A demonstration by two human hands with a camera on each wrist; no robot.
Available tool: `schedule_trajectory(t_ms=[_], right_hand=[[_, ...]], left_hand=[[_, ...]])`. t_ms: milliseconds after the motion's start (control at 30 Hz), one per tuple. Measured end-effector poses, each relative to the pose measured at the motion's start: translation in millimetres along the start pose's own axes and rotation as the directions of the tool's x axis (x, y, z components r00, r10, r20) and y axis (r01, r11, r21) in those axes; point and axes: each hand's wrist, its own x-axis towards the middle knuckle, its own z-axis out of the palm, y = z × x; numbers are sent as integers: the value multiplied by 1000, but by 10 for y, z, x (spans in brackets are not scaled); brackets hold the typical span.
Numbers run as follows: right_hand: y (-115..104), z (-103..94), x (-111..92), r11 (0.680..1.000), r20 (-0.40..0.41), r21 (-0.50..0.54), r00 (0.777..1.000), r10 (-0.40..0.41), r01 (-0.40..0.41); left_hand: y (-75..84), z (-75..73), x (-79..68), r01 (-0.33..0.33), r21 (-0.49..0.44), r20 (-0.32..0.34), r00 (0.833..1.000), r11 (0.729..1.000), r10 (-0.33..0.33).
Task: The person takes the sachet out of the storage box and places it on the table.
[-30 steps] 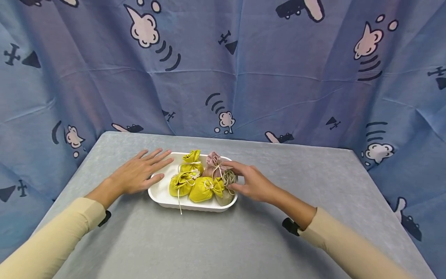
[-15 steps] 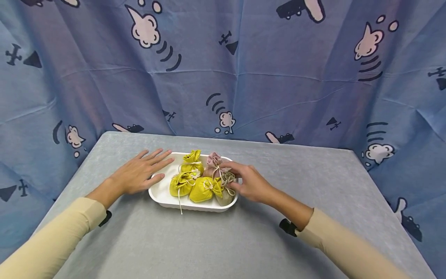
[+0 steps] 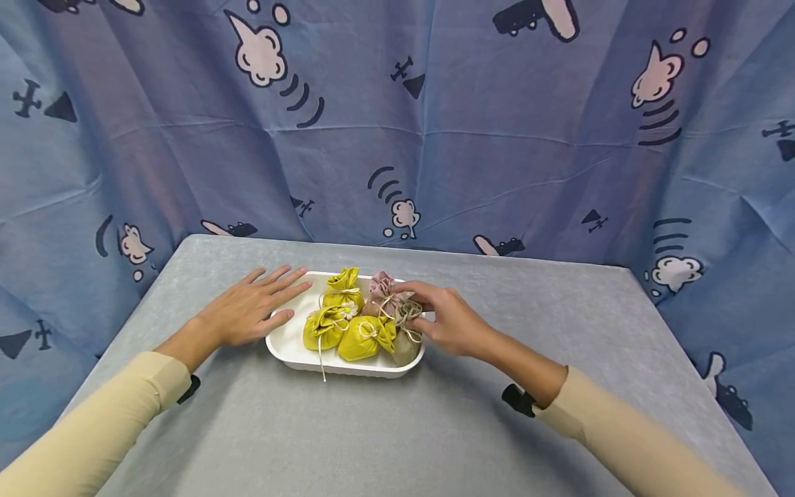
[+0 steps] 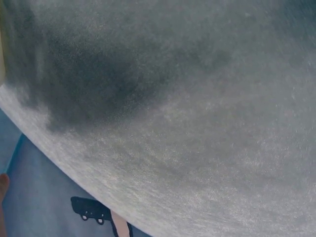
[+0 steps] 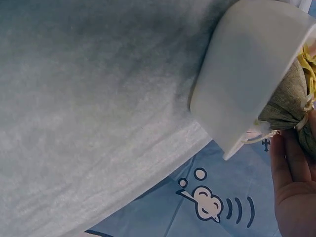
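Observation:
A white oval tray (image 3: 290,345) holds several small drawstring pouches. At its right end my right hand (image 3: 452,323) pinches the gathered neck of a grey-green pouch (image 3: 406,349) between thumb and fingers. In the right wrist view the fingers (image 5: 291,163) reach that pouch's tied neck (image 5: 302,121), beside the tray wall (image 5: 247,59). Just behind it stands a pink pouch (image 3: 381,284), partly covered by my fingertips. Yellow pouches (image 3: 359,339) fill the middle, one with a white flower (image 3: 350,310). My left hand (image 3: 248,312), fingers straight and spread, lies over the tray's left rim.
The tray rests on a grey cloth-covered table (image 3: 348,435). Behind and at both sides hangs a blue patterned curtain (image 3: 497,172). Bare white tray floor shows left of the yellow pouches. In the left wrist view appear only tabletop (image 4: 197,138), shadow, curtain and a bit of skin.
My right thumb and fingers have come together on the grey-green pouch's neck, and its top has risen slightly and straightened. The left hand and the tray stay put.

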Motion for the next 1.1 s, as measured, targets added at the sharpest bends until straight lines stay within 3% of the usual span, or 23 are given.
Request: schedule_trajectory(t_ms=[333,667,1100], right_hand=[[-126,-158,8,999,-27,-22,999,-24,23],[-178,-440,-28,998,-81,-36,996,-47,44],[-21,-771,-157,994,-145,-108,989,-18,3]], left_hand=[[7,-6,3,-9,2,-12,1000,1000,9],[16,-9,7,-1,11,-1,1000,1000,1],[24,-18,9,-2,11,-2,1000,1000,2]])
